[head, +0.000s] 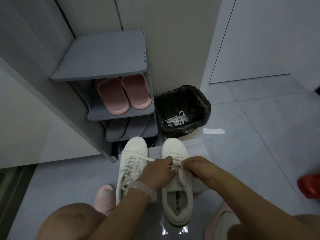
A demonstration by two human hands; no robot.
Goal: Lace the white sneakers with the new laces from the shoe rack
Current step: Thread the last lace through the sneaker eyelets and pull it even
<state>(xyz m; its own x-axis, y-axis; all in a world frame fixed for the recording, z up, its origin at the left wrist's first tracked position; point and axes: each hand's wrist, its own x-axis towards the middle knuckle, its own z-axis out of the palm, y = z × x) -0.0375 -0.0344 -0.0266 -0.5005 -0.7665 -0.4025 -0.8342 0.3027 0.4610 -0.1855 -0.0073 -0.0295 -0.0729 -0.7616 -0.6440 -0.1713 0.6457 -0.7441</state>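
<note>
Nearest the camera, just this side of the shoe rack [103,66], the right-hand sneaker [176,191] sits on the floor with its heel toward the person and its opening bare. Both hands work over its eyelets. The left hand [159,172] has its fingers curled and pinching the lace [181,170] at the tongue; the right hand [197,166] pinches the same lace from the other side, fingertips close together.

The lace looks flat, soft and limp, so it will likely flop and twist unless kept taut. The best hold is probably close to its tip, where it should be stiff enough to push through a hole. The shoe seems light and may slide on the smooth tile when the lace is tugged, so steadying its upper would help.

Just left of it, toe almost against the foot of the rack, the other sneaker [131,167] already carries a crossed lace, with one loose end trailing toward the left hand.

Beyond, right of the rack, a bin [181,110] lined in black holds a bundle of white laces [176,119]. On the rack's shelves sit pink slippers [123,92] and grey ones [128,128].
</note>
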